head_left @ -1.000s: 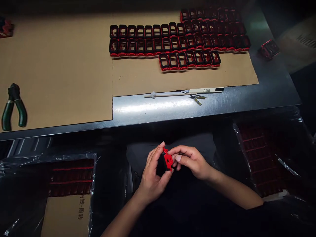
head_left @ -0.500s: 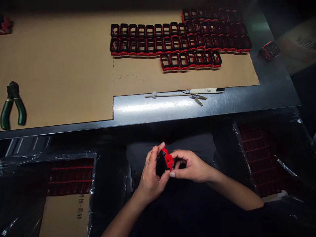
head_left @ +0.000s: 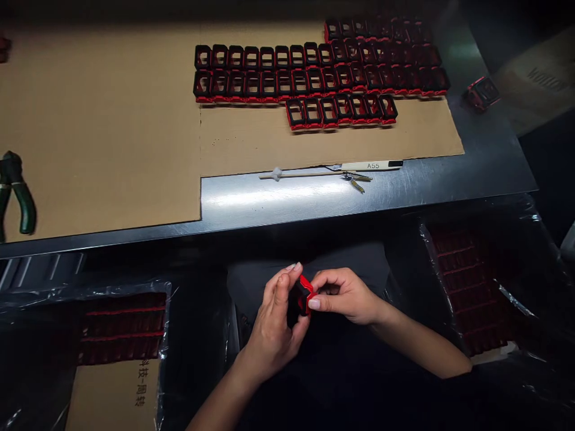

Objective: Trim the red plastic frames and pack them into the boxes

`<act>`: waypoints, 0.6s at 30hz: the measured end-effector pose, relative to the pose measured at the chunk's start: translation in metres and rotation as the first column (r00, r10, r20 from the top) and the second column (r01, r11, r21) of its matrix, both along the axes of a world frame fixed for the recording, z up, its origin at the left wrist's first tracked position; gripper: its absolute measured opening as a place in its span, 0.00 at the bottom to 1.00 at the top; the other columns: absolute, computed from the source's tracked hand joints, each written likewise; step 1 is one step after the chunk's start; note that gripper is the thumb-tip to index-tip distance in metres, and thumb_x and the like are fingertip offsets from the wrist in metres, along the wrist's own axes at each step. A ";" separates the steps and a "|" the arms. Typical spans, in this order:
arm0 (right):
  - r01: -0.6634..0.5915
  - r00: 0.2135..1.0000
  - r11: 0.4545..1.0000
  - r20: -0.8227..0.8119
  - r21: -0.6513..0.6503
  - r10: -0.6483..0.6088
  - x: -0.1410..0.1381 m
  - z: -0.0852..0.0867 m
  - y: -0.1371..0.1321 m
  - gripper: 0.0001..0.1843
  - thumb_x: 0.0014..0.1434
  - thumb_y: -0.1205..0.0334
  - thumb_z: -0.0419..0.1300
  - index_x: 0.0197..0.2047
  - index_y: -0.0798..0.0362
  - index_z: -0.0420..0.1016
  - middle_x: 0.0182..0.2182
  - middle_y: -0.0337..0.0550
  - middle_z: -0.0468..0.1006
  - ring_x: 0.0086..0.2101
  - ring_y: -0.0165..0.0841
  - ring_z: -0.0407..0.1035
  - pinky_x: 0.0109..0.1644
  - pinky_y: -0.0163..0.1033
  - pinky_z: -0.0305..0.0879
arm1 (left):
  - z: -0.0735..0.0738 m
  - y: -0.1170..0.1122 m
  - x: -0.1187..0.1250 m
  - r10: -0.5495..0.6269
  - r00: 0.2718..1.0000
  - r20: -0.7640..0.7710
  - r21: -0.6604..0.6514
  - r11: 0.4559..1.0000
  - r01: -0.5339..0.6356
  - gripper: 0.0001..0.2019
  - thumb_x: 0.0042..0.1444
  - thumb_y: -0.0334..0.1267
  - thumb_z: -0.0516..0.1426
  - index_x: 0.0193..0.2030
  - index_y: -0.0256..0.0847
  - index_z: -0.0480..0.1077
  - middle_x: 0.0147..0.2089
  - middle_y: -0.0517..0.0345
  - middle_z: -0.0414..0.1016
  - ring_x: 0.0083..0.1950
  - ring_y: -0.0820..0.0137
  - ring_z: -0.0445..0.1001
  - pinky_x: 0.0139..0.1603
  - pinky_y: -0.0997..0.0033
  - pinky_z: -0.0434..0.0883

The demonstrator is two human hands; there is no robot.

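The red-and-black plastic frame is between my hands at about 6 o'clock, held low and well in front of the counter's edge. My left grip is curled around its black side, with the fingers pressed close against it. My right grip comes in from the other side and pinches the red edge between the thumb and curled fingers. Both grips are closed on the frame, so much of it is hidden and I can't see its full shape.

It should feel light and stiff, with smooth plastic that could slip a little. I'd hold it by its thick outer edges, since the thin corners look like the likeliest part to snap under a hard squeeze.

At 12 o'clock, rows of matching frames sit on a sheet of brown cardboard, which lies on the steel counter. A loose frame rests on the steel at about 1 o'clock. Green-handled pliers lie on the cardboard near 10 o'clock. Along the cardboard's front edge are a white marker labelled A55, a thin rod and a small metal clip. Plastic-lined boxes sit at about 8 and 4 o'clock.
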State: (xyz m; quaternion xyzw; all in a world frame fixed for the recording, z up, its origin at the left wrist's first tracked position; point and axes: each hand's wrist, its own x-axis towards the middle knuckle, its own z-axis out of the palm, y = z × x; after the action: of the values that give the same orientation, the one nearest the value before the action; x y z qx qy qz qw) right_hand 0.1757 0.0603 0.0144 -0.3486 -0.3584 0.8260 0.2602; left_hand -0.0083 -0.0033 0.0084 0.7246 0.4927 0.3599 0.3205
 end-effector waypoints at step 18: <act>-0.041 0.992 0.898 0.126 0.438 -0.016 0.009 -0.010 0.001 0.11 0.51 0.60 0.75 0.39 0.51 0.84 0.39 0.44 0.82 0.40 0.33 0.76 0.48 0.40 0.73 | -0.005 0.005 -0.006 0.152 0.988 0.032 -0.090 0.985 -0.148 0.19 0.62 0.30 0.58 0.59 0.44 0.66 0.51 0.49 0.76 0.53 0.61 0.76 0.52 0.55 0.78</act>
State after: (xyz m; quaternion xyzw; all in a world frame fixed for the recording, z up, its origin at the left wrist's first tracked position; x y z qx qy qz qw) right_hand 0.1849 0.0614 0.0045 -0.3304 -0.5535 0.7017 0.3035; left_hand -0.0138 0.0019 0.0034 0.6635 0.5547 0.3753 0.3335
